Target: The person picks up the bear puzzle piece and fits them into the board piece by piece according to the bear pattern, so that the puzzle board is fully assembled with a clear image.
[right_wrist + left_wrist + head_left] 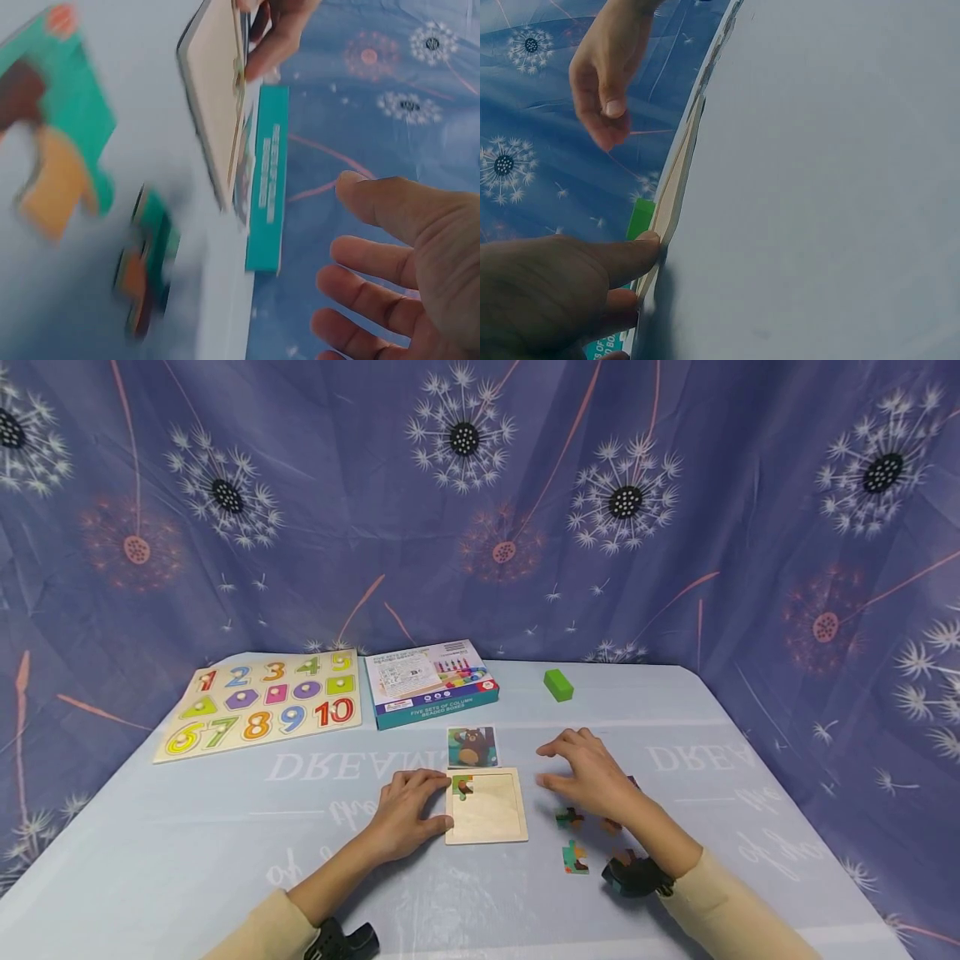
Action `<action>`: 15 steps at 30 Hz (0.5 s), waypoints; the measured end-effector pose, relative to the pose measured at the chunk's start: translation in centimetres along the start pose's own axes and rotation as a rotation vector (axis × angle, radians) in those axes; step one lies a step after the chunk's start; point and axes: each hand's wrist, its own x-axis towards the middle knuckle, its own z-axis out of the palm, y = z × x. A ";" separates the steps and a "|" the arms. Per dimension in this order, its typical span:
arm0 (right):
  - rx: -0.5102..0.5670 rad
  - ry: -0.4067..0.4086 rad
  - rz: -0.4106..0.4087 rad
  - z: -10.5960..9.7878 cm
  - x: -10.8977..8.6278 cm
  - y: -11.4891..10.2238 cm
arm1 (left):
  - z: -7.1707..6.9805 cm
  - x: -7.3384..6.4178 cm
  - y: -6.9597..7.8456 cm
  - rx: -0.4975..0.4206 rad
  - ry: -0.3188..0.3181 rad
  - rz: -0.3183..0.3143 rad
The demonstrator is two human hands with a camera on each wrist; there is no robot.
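Observation:
A square wooden puzzle tray [491,814] lies in front of the person, with one puzzle piece [462,786] in its upper left corner. The left hand [408,814] rests at the tray's left side, thumb and fingertips touching the edge. In the left wrist view, its thumb [634,255] lies against the tray's edge. To the right, the right hand [588,772] hovers above the table, fingers spread and nothing between them. Loose puzzle pieces [575,858] lie below and under it, some partly hidden by the forearm. A bear picture card [472,747] touches or nearly touches the tray's far edge.
A number puzzle board [258,703] lies at the back left. Beside it is a teal and white box [432,683]. A green block [558,685] stands at the back, right of the box. A patterned curtain [480,510] hangs behind the table.

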 end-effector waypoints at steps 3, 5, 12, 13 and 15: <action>0.004 0.004 0.022 -0.5 -0.7 1.1 | -0.1 0.0 0.1 -0.002 0.003 -0.005; 0.010 0.008 0.033 -0.6 -1.2 1.9 | -0.1 0.0 0.1 -0.002 0.004 -0.007; 0.001 0.004 0.083 -0.5 -2.6 4.3 | 0.0 0.1 0.1 -0.007 -0.001 -0.012; -0.002 0.001 0.089 -0.5 -2.7 4.7 | 0.0 0.1 0.1 -0.007 -0.002 -0.013; -0.006 -0.007 0.100 -0.6 -2.9 5.2 | 0.0 0.1 0.1 -0.005 -0.002 -0.013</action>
